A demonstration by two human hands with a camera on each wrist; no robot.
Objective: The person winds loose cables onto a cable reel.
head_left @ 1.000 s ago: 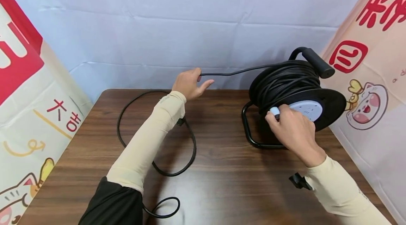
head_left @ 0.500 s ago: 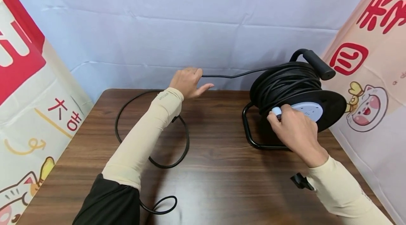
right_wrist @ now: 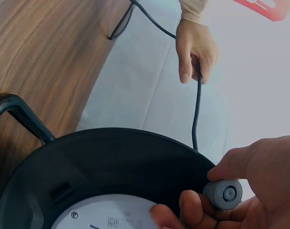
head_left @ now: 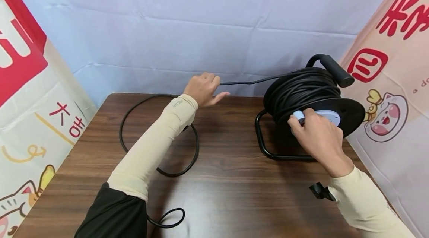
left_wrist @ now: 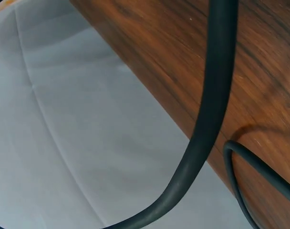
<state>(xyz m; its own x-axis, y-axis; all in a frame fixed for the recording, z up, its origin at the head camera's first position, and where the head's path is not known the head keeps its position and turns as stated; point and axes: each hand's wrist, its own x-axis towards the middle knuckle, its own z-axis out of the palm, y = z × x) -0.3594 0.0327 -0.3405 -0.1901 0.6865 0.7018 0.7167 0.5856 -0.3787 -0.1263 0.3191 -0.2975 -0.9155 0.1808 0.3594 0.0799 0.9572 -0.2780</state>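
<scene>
While your right hand (head_left: 319,137) grips the knob (head_left: 297,115) on the reel (head_left: 350,113) at three o'clock, your left hand (head_left: 202,89) clasps the cable (head_left: 246,82): much looks wound, but loops (head_left: 197,145) at eight o'clock lie loose.

Brown wood-grain table (head_left: 234,193): black cable (head_left: 174,175) in loops left; cable reel (head_left: 308,92) on black tubular stand (head_left: 285,156) right.

Head looks down; 2 nearer wrist views share cable (left_wrist: 214,109).
</scene>
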